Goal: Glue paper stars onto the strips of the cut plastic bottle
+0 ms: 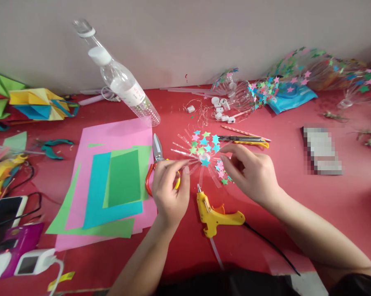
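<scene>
Between my hands sits a clear plastic piece cut into thin strips (205, 156), spread out like a flower, with blue, green and pink paper stars on many strip ends. My left hand (170, 189) pinches one strip between thumb and forefinger. At its right side my right hand (253, 172) has thumb and forefinger drawn close together; what they hold, if anything, is too small to make out. A small group of loose-looking pink and green stars (222, 170) lies by my right fingertips. Just below is a yellow glue gun (214, 213). Scissors (157, 148) are partly hidden behind my left hand.
Coloured paper sheets (124, 181) lie at left, near a tall plastic bottle (126, 86). Behind are a yellow cutter knife (250, 141), small white light boxes (221, 107) and other starred plastic pieces (253, 94). Pliers (54, 148) and a phone (8, 213) lie far left.
</scene>
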Motion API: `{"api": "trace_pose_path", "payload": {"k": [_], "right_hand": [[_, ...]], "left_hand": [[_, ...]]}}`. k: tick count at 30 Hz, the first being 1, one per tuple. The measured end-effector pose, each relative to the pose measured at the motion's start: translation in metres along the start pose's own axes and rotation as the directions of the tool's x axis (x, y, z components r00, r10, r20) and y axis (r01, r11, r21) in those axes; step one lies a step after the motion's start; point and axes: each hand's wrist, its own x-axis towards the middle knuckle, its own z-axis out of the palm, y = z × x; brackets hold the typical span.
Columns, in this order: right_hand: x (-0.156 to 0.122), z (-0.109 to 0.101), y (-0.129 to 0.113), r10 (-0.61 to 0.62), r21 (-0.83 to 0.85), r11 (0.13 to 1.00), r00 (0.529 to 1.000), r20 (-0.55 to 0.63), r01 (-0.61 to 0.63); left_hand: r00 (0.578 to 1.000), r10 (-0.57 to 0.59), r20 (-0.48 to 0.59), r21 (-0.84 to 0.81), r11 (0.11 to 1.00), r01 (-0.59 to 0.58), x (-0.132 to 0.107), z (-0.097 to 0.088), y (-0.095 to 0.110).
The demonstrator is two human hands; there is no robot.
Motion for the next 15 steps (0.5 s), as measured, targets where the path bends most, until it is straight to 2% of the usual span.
{"api": "trace_pose_path", "payload": {"k": [3, 5, 8, 10, 15], "right_hand": [[0.005, -0.005, 0.006, -0.006, -0.012, 1.0, 1.0, -0.031, 0.005], [0.008, -0.007, 0.01, -0.018, -0.03, 0.999, 0.999, -0.027, 0.018], [0.011, -0.006, 0.016, -0.011, -0.063, 0.998, 0.999, 0.037, 0.013], [0.011, -0.004, 0.017, 0.011, -0.053, 0.999, 0.996, 0.093, -0.006], [0.008, 0.002, 0.015, 0.022, 0.027, 0.999, 0.987, 0.161, -0.027]], "left_hand": [[0.999, -0.005, -0.051, 0.052, 0.999, 0.008, 0.001, 0.001, -0.007], [0.995, -0.088, -0.044, -0.001, 0.996, 0.089, 0.001, 0.002, -0.012], [0.963, -0.265, 0.049, -0.173, 0.947, 0.269, -0.001, 0.004, -0.018], [0.936, -0.335, 0.109, -0.278, 0.894, 0.352, -0.003, 0.005, -0.019], [0.925, -0.36, 0.12, -0.369, 0.849, 0.378, -0.003, 0.005, -0.016]]}}
